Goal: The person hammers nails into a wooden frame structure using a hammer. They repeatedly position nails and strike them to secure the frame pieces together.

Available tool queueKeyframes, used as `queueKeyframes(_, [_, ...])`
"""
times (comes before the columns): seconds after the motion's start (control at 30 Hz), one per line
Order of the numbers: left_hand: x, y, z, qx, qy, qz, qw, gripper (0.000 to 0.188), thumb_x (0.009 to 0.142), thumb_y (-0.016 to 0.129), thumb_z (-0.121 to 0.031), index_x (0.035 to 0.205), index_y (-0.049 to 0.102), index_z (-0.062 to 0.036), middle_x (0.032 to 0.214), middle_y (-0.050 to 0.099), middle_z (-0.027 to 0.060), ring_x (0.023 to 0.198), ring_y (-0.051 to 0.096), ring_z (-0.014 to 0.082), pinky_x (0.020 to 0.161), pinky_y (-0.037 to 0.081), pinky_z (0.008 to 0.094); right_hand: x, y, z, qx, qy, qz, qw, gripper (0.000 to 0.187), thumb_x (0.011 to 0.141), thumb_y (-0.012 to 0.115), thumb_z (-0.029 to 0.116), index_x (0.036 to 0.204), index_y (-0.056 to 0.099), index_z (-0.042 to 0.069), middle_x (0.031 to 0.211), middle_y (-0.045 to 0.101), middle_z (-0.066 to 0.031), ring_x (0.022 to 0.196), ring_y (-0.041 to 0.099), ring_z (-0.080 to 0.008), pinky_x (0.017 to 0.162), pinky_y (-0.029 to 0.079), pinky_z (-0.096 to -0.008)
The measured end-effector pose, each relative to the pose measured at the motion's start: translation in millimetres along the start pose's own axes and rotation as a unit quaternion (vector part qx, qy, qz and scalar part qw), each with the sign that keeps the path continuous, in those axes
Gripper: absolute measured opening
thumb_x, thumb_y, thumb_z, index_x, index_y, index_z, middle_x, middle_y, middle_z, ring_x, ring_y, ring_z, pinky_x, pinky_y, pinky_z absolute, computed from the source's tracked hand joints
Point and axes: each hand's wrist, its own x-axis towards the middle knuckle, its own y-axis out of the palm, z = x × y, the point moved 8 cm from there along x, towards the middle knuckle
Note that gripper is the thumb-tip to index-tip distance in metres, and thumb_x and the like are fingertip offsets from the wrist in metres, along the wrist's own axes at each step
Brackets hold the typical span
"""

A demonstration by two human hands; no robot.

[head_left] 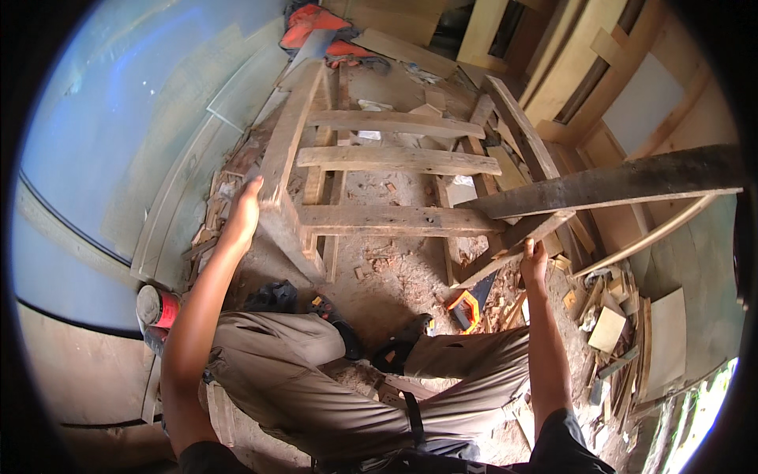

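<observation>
A rough wooden frame (395, 160) of thick beams and crosspieces lies tilted in front of me. My left hand (245, 212) rests on the near end of its left beam (286, 142), fingers wrapped over the edge. My right hand (534, 259) grips the near end of the frame's right side, where slanting slats (513, 245) meet. A long dark plank (616, 186) sticks out to the right just above that hand. My knees in grey trousers (316, 371) are bent below the frame.
Sawdust and wood chips cover the ground (395, 276). An orange-handled saw (467, 306) lies by my right knee. Offcuts (612, 328) are piled at the right, a red can (158, 306) stands at the left, and an orange cloth (316, 24) lies at the back.
</observation>
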Motion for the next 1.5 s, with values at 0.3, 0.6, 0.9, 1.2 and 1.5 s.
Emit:
queueKeyframes(0.3, [-6.0,4.0,-17.3,0.017,-0.094,0.036,0.995,0.092,0.092,0.044,-0.069,0.148,0.032,0.0025,0.149,0.042,0.0197,0.136,0.041,0.0307,0.110,0.033,0.0513,-41.0,-7.9,11.1,-0.038,0.156,0.011,0.987,0.060,0.087,0.068,0.057,0.091,0.063,-0.002,0.072,0.059,-0.0072,0.068,0.052,-0.0171,0.063,0.045,-0.0330])
queueKeyframes(0.6, [7.3,22.9,-54.9,0.098,0.007,0.022,0.995,0.077,0.094,0.052,-0.057,0.146,0.041,-0.0027,0.141,0.051,0.0209,0.134,0.045,0.0299,0.110,0.035,0.0417,-293.8,27.5,119.6,0.219,0.352,0.220,0.883,0.016,0.089,0.066,0.014,0.085,0.061,-0.001,0.057,0.053,-0.0032,0.047,0.052,-0.0108,0.041,0.039,-0.0278])
queueKeyframes(0.9, [4.7,0.0,-43.4,0.153,0.013,-0.048,0.987,0.065,0.096,0.050,-0.051,0.135,0.054,0.0013,0.139,0.053,0.0228,0.133,0.047,0.0339,0.109,0.035,0.0424,-131.6,81.4,378.9,0.450,0.088,0.266,0.848,0.045,0.104,0.045,0.034,0.133,0.040,0.000,0.065,0.053,-0.0027,0.044,0.047,-0.0080,0.039,0.038,-0.0234])
queueKeyframes(1.2, [-4.1,35.6,-64.7,0.100,-0.014,0.001,0.995,0.065,0.094,0.055,-0.048,0.134,0.054,0.0035,0.141,0.053,0.0199,0.134,0.046,0.0307,0.111,0.032,0.0380,4.4,279.6,308.8,0.092,-0.163,0.151,0.971,0.038,0.105,0.040,0.029,0.107,0.048,-0.008,0.062,0.057,-0.0211,0.057,0.063,-0.0328,0.051,0.048,-0.0408])
queueKeyframes(1.5, [-2.2,14.6,-51.3,0.109,-0.001,-0.046,0.993,0.055,0.097,0.052,-0.043,0.129,0.058,0.0017,0.131,0.060,0.0213,0.125,0.054,0.0327,0.104,0.039,0.0387,13.2,251.7,363.7,0.198,-0.040,0.240,0.950,0.064,0.103,0.035,0.053,0.081,0.058,-0.003,0.058,0.055,-0.0142,0.059,0.060,-0.0243,0.059,0.048,-0.0402])
